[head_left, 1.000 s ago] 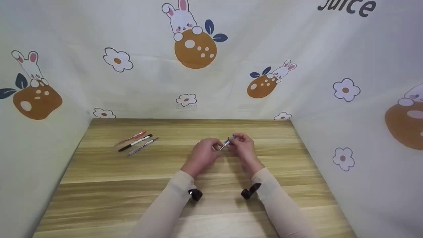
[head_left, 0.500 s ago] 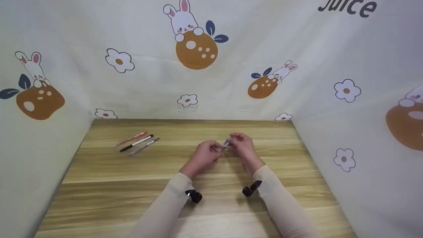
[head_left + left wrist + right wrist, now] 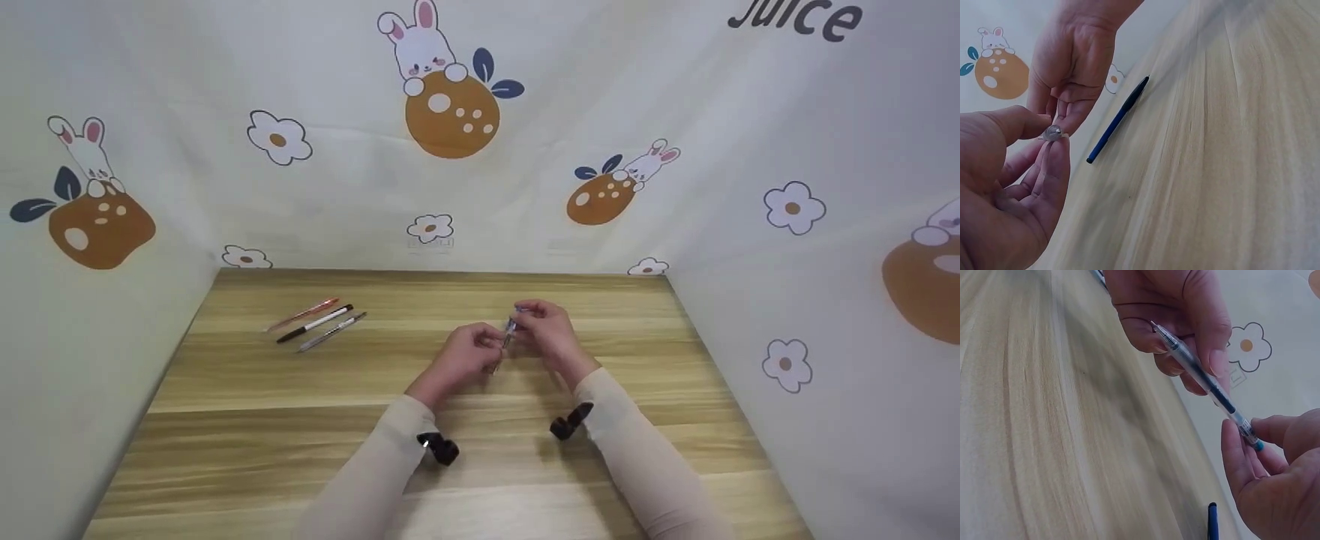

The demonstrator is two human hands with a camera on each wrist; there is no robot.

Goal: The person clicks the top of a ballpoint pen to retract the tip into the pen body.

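My left hand (image 3: 466,354) and right hand (image 3: 547,326) meet over the right of the table's middle, holding one clear gel pen (image 3: 1224,399) between them. In the right wrist view its dark refill shows through the barrel. My left thumb and fingers pinch it toward the bare tip, while my right thumb and fingers pinch its teal end. The left wrist view looks almost straight at the tip. Close by lies a blue pen (image 3: 1116,124) with a dark end, flat on the wood; in the head view it is hidden.
At the table's back left, a red pen (image 3: 304,315), a white pen with black ends (image 3: 315,324) and a clear grey pen (image 3: 332,332) lie side by side, slanted. Printed cloth walls (image 3: 330,195) border the wood-grain table (image 3: 262,435) at the back and sides.
Both hands have shifted slightly; the pen between them has swung to a steeper angle. My left fingers have moved a little toward the body. The three pens stay put.
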